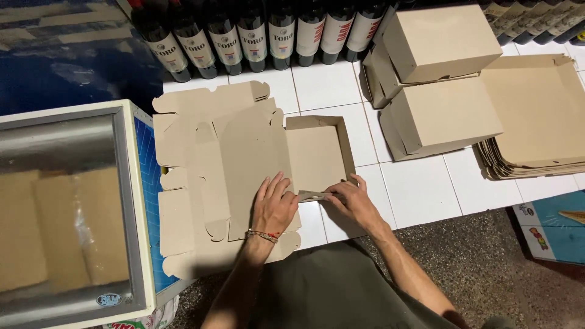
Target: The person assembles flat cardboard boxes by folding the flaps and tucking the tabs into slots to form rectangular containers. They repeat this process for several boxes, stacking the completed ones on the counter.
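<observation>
A flat brown cardboard box blank (pixel 225 164) lies partly folded on the white tiled counter (pixel 420 189); its right section has raised side walls. My left hand (pixel 274 207) presses flat on the blank's middle panel, fingers spread, a thin bracelet at the wrist. My right hand (pixel 353 201) pinches a narrow cardboard flap (pixel 314 195) at the near wall of the raised section, folding it toward the left hand.
Two assembled cardboard boxes (pixel 442 79) stand stacked at the back right. A pile of flat blanks (pixel 536 122) lies at the far right. Dark wine bottles (pixel 280 33) line the back. A glass-topped chest (pixel 61 207) sits at the left.
</observation>
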